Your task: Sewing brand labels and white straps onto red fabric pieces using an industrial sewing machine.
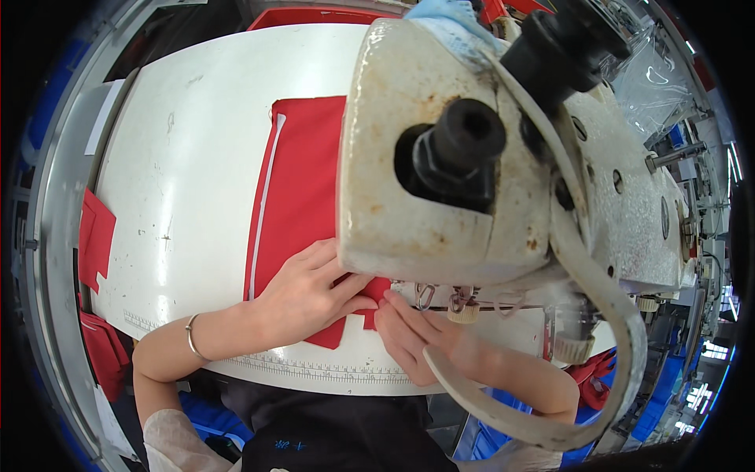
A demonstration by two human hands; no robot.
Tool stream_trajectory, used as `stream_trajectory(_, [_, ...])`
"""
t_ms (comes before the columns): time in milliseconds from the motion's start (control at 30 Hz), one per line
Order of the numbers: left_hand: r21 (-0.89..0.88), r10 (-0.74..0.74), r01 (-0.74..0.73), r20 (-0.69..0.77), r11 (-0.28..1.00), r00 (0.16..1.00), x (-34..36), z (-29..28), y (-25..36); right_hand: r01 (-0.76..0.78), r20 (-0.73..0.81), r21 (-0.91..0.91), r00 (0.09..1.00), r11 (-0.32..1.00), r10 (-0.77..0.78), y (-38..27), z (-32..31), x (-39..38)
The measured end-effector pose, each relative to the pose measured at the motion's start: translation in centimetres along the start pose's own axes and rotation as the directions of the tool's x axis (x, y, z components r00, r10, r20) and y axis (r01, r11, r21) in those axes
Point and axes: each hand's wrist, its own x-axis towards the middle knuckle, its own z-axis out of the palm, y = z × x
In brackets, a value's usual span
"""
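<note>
A red fabric panel point(303, 173) with a pale strip point(266, 197) along its left side lies flat on the white table, its right part hidden under the sewing machine head point(425, 228). My left hand point(311, 295) rests on the panel's near part, thumb and fingers closed on red cloth beside the needle area. Opposite it, my right hand point(413, 334) has its fingers together at the edge of a small red fabric piece point(381, 289) below the head. The needle itself and some fingertips are hidden by the machine.
A ruler scale point(314, 367) runs along the white table's point(197, 102) near edge. More red fabric pieces point(96, 240) hang at the left edge. A pale curved tube point(625, 346) loops in front of my right forearm. A red bin point(314, 16) stands behind the table.
</note>
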Motion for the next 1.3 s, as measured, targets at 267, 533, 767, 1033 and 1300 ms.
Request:
stream_trajectory(267, [-0.011, 0.148, -0.148, 0.016, 0.989, 0.989, -1.2, -0.5, -0.3, -0.110, -0.045, -0.158, 0.994, 0.981, 0.105, 1.1, 2.2, -0.4])
stream_trajectory(533, [-0.026, 0.198, -0.197, 0.022, 0.980, 0.980, -0.5, -0.6, -2.7, -0.246, 0.081, -0.116, 0.963, 0.962, 0.256, 1.1, 1.6, 0.4])
stream_trajectory(767, [-0.030, 0.209, -0.209, 0.016, 0.978, 0.978, 1.2, -0.2, -5.0, -0.253, 0.054, -0.312, 0.958, 0.916, 0.283, -0.5, 4.8, -2.1])
stream_trajectory(1033, [0.031, 0.226, -0.225, -0.018, 0.974, 0.974, 1.7, 0.1, -5.9, -0.300, -0.134, -0.262, 0.953, 0.917, 0.273, 0.6, 3.1, -1.1])
stream_trajectory(1300, [-0.116, 0.120, -0.107, 0.112, 0.988, 0.986, 3.7, -2.9, -5.2, -0.254, -0.091, -0.385, 0.967, 0.887, 0.238, 0.8, 3.3, -1.4])
